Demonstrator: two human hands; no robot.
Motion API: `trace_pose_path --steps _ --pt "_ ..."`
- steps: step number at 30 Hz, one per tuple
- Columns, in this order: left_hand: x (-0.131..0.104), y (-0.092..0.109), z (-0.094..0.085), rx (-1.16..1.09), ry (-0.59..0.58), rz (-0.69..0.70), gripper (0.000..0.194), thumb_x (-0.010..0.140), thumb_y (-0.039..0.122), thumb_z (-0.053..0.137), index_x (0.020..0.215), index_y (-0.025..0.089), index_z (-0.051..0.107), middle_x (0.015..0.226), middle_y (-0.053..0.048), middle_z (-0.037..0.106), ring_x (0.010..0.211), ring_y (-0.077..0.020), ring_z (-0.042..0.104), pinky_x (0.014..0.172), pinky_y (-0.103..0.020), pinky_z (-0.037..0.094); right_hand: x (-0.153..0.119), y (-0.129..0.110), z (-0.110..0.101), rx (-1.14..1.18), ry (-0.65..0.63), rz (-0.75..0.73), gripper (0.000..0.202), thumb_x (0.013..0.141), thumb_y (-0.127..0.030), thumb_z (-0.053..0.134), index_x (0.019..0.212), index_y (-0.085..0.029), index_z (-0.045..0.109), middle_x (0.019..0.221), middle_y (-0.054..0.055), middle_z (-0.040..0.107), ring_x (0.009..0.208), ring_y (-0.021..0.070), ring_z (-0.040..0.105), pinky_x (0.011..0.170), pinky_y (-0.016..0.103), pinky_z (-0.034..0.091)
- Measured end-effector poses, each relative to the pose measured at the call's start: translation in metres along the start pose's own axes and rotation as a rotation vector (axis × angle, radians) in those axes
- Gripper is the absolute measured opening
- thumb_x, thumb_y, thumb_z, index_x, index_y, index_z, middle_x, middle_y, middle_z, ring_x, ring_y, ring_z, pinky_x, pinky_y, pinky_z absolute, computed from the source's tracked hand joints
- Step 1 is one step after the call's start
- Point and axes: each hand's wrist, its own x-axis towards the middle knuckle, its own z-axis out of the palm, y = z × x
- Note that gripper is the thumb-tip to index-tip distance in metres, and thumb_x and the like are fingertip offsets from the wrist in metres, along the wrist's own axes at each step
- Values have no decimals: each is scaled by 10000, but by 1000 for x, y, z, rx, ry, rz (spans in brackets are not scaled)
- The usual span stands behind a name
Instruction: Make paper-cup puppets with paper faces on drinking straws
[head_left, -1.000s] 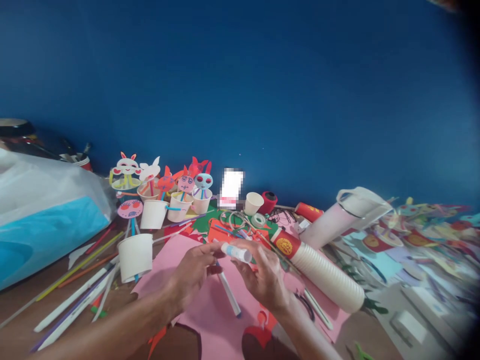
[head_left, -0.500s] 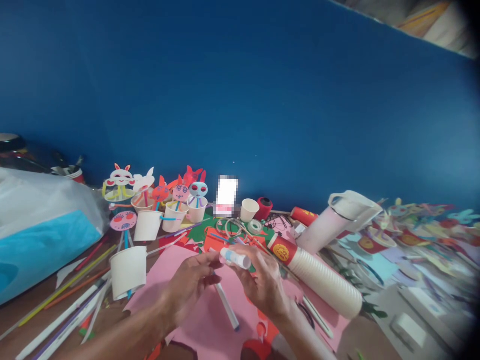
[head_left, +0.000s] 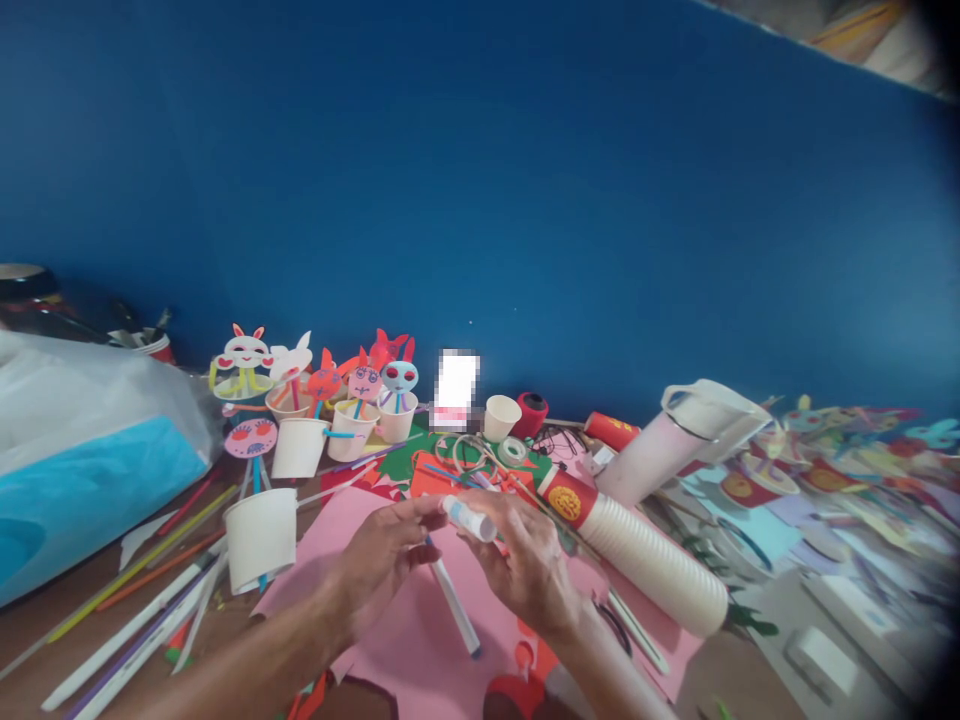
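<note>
My right hand (head_left: 531,562) is closed round a small white tube that looks like a glue stick (head_left: 469,518), tilted above the pink paper (head_left: 409,640). At the tube's far end, the fingers of my left hand (head_left: 384,552) are pinched together. What lies between them, if anything, is too small to make out. Under both hands a white marker with blue ends (head_left: 455,605) rests on the pink sheet, its upper part close behind my left fingers.
Several paper-cup figures (head_left: 298,448) stand at the left, by a white-and-blue plastic bag (head_left: 97,450). A stack of paper cups (head_left: 649,560) lies at the right, near a white jug (head_left: 652,450). A tape roll (head_left: 512,452) and a bright phone-like screen (head_left: 456,388) are farther back.
The tube has tipped slightly downward in my right hand, and both hands stay close together. The whole view has shifted a little.
</note>
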Motion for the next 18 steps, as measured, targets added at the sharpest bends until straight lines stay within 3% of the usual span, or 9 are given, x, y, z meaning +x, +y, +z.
trace_pose_path --steps 5,11,18 --pt "0 0 1 47 -28 4 299 664 67 485 876 151 680 951 -89 622 971 -216 490 750 -306 400 0 0 1 -39 20 0 298 833 -170 477 1129 -200 465 996 85 631 926 183 588 783 294 483" --pt "2 -2 -1 56 -41 -6 314 656 56 476 882 147 675 934 -94 625 945 -214 494 748 -313 390 -5 -1 7 -143 92 -57 208 827 -197 492 1035 -196 498 774 66 637 790 189 617 690 280 508" --pt "2 5 0 50 -53 7 305 648 78 481 875 150 671 937 -95 627 962 -229 494 761 -328 375 -1 -4 5 -122 53 -55 226 841 -183 465 1064 -196 492 872 66 646 875 172 606 759 276 501"
